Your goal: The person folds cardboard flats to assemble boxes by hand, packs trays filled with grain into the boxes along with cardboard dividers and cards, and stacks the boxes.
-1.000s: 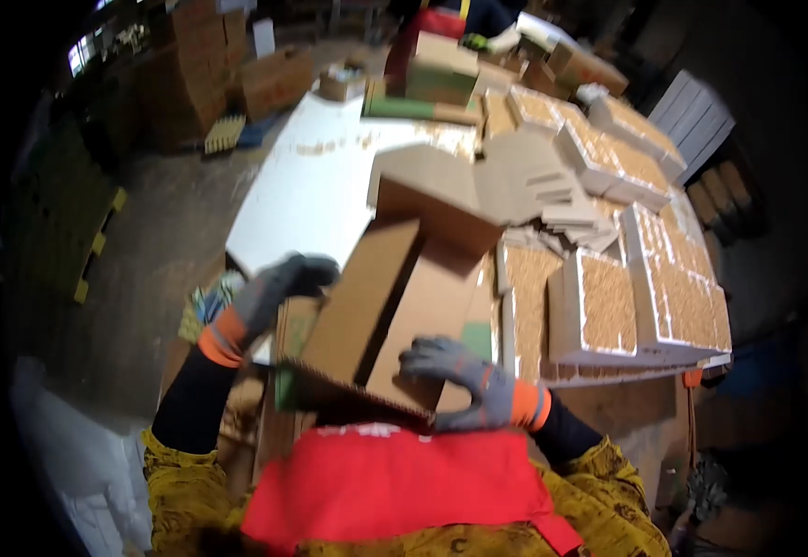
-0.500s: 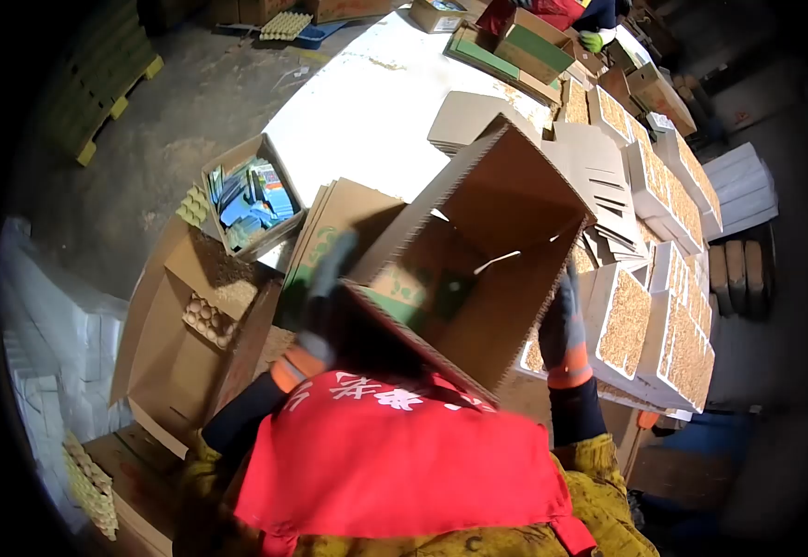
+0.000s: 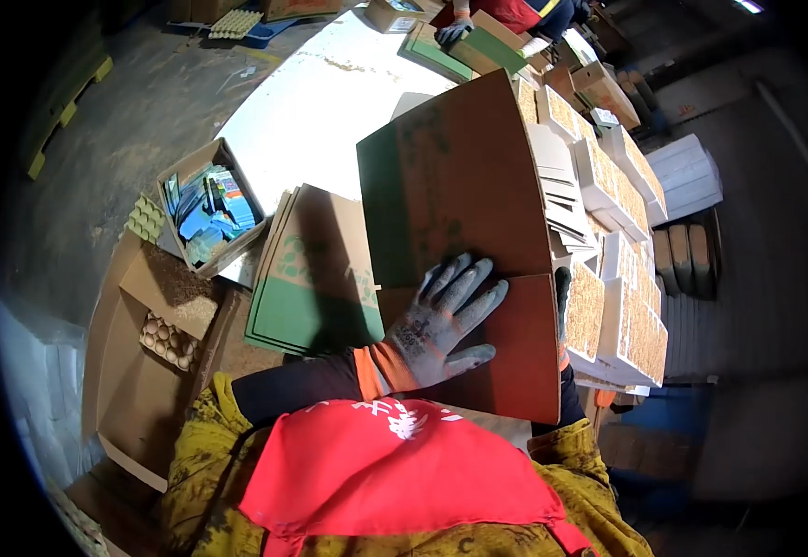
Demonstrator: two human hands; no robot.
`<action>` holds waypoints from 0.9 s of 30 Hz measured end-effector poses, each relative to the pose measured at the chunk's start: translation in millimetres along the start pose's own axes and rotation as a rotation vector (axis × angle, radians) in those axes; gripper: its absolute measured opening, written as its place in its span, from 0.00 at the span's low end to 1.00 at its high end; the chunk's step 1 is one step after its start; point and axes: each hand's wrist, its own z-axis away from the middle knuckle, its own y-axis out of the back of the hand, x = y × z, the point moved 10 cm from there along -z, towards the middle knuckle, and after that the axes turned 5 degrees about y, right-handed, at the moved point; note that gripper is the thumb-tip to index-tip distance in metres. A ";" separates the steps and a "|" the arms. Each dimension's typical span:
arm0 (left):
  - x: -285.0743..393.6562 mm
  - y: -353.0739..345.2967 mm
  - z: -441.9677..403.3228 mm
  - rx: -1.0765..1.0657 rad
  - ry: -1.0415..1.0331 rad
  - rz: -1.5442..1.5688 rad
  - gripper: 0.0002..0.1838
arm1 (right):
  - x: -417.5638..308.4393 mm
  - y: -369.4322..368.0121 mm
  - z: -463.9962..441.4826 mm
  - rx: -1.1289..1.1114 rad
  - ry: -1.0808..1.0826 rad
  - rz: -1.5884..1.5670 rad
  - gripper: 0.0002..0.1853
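Fingers (image 3: pixel 466 284) of the left hand (image 3: pixel 420 342) are spread wide, laid against the carton (image 3: pixel 478 176) rather than gripping it. Behind the carton runs the white surface (image 3: pixel 311 93); to its right are filled white trays (image 3: pixel 613 316), to its left flat green-edged cardboard (image 3: pixel 274 311). The carton itself is held up in front of the body, tilted. Handling it well probably calls for broad, even palm pressure beside the crease (image 3: pixel 525 277), with support at the right edge so the panels don't twist. The left forearm crosses from the left, back of the hand upward, thumb apart. Mostly hidden at the carton's right edge, the right hand (image 3: pixel 562 292) shows too little to tell its finger spread.
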 end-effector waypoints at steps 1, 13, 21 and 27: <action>0.4 -1.4 -0.8 -0.011 0.011 -0.022 0.39 | 1.3 -2.9 -1.4 -0.004 -0.006 -0.011 0.28; -6.8 181.2 -32.1 0.647 -0.211 -0.232 0.37 | -69.5 -106.1 -54.6 0.003 0.014 1.408 0.22; -58.1 186.1 -62.3 -0.372 0.450 0.152 0.28 | -63.0 -128.4 -63.4 -0.304 0.230 1.947 0.18; -30.4 164.3 -51.5 -0.562 0.425 0.066 0.27 | -41.1 -150.1 -61.0 -0.419 0.430 2.142 0.19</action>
